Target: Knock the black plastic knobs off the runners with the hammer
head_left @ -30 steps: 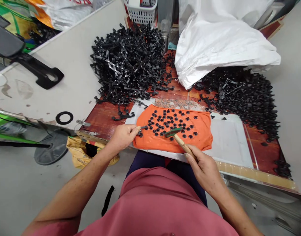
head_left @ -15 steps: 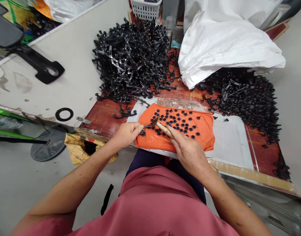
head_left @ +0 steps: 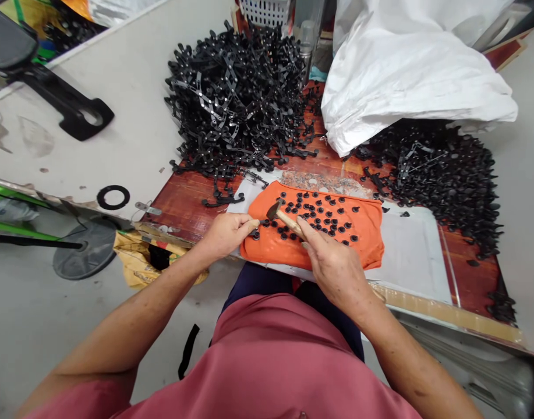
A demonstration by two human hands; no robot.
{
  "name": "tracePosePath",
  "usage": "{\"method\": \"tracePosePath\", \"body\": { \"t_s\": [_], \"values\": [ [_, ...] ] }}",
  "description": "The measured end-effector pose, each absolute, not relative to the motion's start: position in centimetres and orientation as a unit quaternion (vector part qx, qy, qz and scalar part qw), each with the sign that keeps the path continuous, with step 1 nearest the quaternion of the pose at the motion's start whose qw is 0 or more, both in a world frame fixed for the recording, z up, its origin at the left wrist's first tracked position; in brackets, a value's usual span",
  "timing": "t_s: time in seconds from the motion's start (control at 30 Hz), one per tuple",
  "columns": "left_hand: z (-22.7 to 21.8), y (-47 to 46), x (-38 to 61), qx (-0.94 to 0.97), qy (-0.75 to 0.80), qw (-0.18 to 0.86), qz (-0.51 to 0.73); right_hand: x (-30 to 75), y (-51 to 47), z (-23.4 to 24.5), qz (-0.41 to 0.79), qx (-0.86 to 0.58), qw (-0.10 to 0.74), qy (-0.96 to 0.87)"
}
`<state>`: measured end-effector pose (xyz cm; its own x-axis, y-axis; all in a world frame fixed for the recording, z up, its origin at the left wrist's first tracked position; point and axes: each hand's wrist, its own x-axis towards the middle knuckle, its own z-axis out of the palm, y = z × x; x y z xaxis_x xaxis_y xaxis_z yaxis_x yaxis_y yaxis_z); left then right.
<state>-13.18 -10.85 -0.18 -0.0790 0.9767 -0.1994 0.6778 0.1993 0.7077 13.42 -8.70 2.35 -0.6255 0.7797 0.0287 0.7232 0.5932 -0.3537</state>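
My right hand (head_left: 332, 256) is wrapped round the wooden handle of a small hammer (head_left: 289, 223). The dark hammer head is just above the left part of an orange cloth (head_left: 267, 251). Several small black round pieces with stems (head_left: 319, 210) are spread over the cloth. At the cloth's left edge, my left hand (head_left: 229, 234) pinches a small black jointed part (head_left: 255, 234), whose end points toward the hammer head. My fingers cover most of that part.
A tall heap of black jointed linkages (head_left: 236, 105) stands at the back left. Another pile of black pieces (head_left: 454, 180) lies at the right, partly under a white sack (head_left: 415, 81). A white board (head_left: 417, 256) lies under the cloth. A black ring (head_left: 113, 197) is at the left.
The hammer head has lifted slightly off the black part. My left hand keeps its pinch. The whole view has shifted a little.
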Motion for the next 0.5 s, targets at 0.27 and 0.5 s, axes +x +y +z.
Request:
{"method": "tracePosePath", "body": {
  "t_s": [0.27, 0.5],
  "values": [
    [0.03, -10.94, -12.99, 0.612, 0.697, 0.303, 0.218, 12.43, -9.6, 3.13, 0.117, -0.443, 0.021, -0.889],
    [-0.47, -10.96, -13.23, 0.604, 0.697, 0.315, 0.225, 12.48, -9.21, 3.35, 0.111, -0.44, -0.003, -0.891]
  ]
}}
